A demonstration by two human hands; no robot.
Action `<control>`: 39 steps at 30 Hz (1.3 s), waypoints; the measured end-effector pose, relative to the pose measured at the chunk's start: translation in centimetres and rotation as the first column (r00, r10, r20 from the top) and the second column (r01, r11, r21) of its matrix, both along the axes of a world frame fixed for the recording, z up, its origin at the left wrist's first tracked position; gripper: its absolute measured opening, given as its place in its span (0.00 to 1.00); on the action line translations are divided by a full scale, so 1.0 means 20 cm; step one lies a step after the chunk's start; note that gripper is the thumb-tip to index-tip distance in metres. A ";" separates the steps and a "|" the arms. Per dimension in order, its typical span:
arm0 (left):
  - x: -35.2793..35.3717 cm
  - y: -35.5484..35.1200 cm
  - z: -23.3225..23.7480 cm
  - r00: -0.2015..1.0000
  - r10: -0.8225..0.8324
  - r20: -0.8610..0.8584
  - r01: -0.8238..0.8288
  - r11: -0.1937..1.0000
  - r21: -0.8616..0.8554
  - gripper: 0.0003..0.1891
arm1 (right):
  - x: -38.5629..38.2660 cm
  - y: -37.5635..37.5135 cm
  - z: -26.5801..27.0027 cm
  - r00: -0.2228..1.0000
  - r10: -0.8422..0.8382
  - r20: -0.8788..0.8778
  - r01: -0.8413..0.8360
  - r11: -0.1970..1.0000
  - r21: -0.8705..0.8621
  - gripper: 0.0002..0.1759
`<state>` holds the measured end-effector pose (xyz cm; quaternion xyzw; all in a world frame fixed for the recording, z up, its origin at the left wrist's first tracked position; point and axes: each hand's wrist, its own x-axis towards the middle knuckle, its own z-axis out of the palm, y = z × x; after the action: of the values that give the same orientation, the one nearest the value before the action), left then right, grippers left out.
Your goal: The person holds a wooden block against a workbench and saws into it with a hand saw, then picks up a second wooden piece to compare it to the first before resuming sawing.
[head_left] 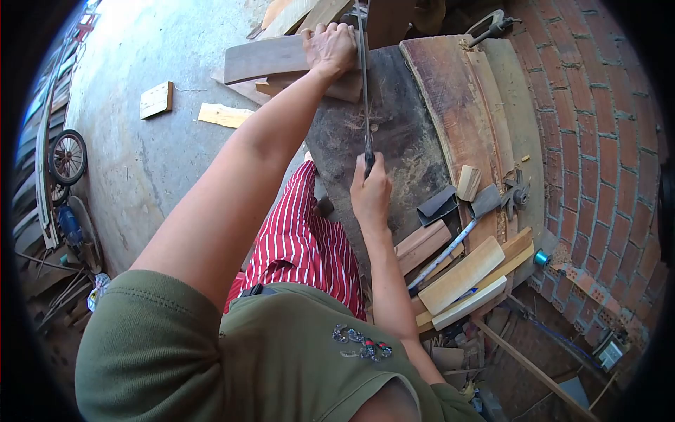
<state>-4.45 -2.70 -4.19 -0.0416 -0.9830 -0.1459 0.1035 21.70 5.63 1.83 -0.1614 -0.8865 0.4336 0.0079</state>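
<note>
My left hand (330, 48) presses on a dark wooden board (264, 59) at the far end of the workbench, its fingers curled over it. Beside that hand runs a long, thin saw (365, 91), seen almost edge-on along the board's right end. Closer to me, my right hand (372, 188) is closed around the saw's dark handle. Whether the blade is inside the wood cannot be made out. Other wood pieces lie under and behind the board. Sawdust is scattered on the dark bench top (404, 133) near my right hand.
A thick plank (450, 105) runs along the bench's right side. Wood blocks (464, 274), sandpaper (437, 205) and a star-shaped metal knob (517, 195) lie nearer me. A brick wall (590, 119) stands at right. Wood offcuts (156, 100) rest on the concrete floor (155, 169).
</note>
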 end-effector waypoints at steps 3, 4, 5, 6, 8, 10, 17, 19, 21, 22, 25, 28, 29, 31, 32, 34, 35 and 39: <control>0.00 0.00 0.01 1.000 -0.022 0.014 0.022 1.000 -0.007 0.23 | 0.24 0.04 0.03 0.996 -0.022 0.082 0.023 1.000 -0.002 0.12; 0.03 0.00 0.00 0.999 -0.026 0.039 0.026 1.000 0.002 0.23 | 0.28 0.04 0.05 0.992 -0.010 0.124 0.008 1.000 0.019 0.12; -0.02 0.01 0.02 0.999 -0.017 0.035 0.017 1.000 0.013 0.23 | 0.18 0.05 0.01 0.993 0.000 0.122 -0.005 0.999 0.041 0.12; -0.04 0.02 0.04 1.000 -0.016 0.021 0.015 1.000 0.006 0.23 | 0.02 0.05 -0.03 0.992 0.012 0.126 -0.019 0.998 0.055 0.12; -0.01 0.02 0.03 0.999 0.015 0.036 -0.015 1.000 -0.008 0.22 | -0.32 0.01 -0.07 0.999 0.022 -0.024 -0.020 0.996 0.086 0.10; -0.01 0.02 0.01 1.000 0.007 -0.010 -0.007 1.000 0.005 0.21 | -0.35 0.01 -0.10 0.997 0.015 -0.078 -0.011 0.999 0.046 0.09; 0.02 0.03 0.02 0.999 -0.044 -0.006 0.044 0.999 0.020 0.21 | 0.26 0.03 -0.07 0.993 -0.024 0.112 0.025 1.000 0.000 0.12; 0.02 0.02 0.00 0.998 -0.057 -0.017 0.057 0.998 0.024 0.22 | 0.20 0.00 -0.03 0.999 -0.023 0.037 0.024 0.999 -0.021 0.11; 0.02 0.02 0.00 0.998 -0.061 -0.023 0.061 0.998 0.014 0.23 | -0.05 0.02 -0.06 0.998 0.019 0.056 -0.023 0.998 0.060 0.10; 0.03 0.02 0.01 0.997 -0.072 -0.021 0.072 0.997 0.000 0.23 | -0.16 0.01 -0.09 0.998 0.010 0.057 -0.012 0.999 0.046 0.10; -0.01 0.03 0.03 0.997 -0.010 0.075 0.012 0.999 -0.031 0.24 | -0.28 -0.01 -0.11 0.997 -0.022 -0.068 0.026 0.998 0.057 0.10; -0.01 0.02 0.02 0.997 -0.029 0.073 0.034 0.998 -0.062 0.24 | 0.15 -0.01 -0.03 0.999 -0.023 0.049 0.022 0.999 0.030 0.10; -0.01 0.02 0.03 0.994 -0.027 0.104 0.035 0.997 -0.075 0.24 | 0.31 -0.01 -0.02 0.997 -0.030 0.074 0.027 0.999 0.034 0.09; 0.00 0.01 0.01 0.998 -0.060 0.019 0.061 0.997 -0.039 0.24 | 0.33 0.00 0.02 0.994 -0.020 0.106 0.016 0.999 0.036 0.09; 0.01 0.02 0.00 0.997 -0.082 0.013 0.082 0.996 -0.037 0.24 | 0.34 0.01 0.03 0.990 0.004 0.139 -0.010 0.999 0.041 0.09; -0.02 0.02 0.01 0.997 -0.037 0.062 0.040 0.998 -0.042 0.24 | 0.07 0.03 -0.08 0.999 0.013 0.037 -0.015 0.999 0.051 0.09; -0.04 0.02 0.03 0.997 -0.050 0.053 0.053 0.997 -0.057 0.24 | -0.11 0.02 -0.09 0.999 0.004 0.038 -0.007 0.997 0.073 0.10; -0.04 0.00 -0.02 0.995 -0.074 0.068 0.081 0.990 -0.112 0.24 | -0.12 0.01 -0.05 0.998 -0.016 0.064 0.016 1.000 0.003 0.11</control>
<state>-5.29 -2.70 -4.50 -0.0809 -0.9902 -0.0945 0.0638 19.29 5.90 0.81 -0.1823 -0.8855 0.4270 -0.0169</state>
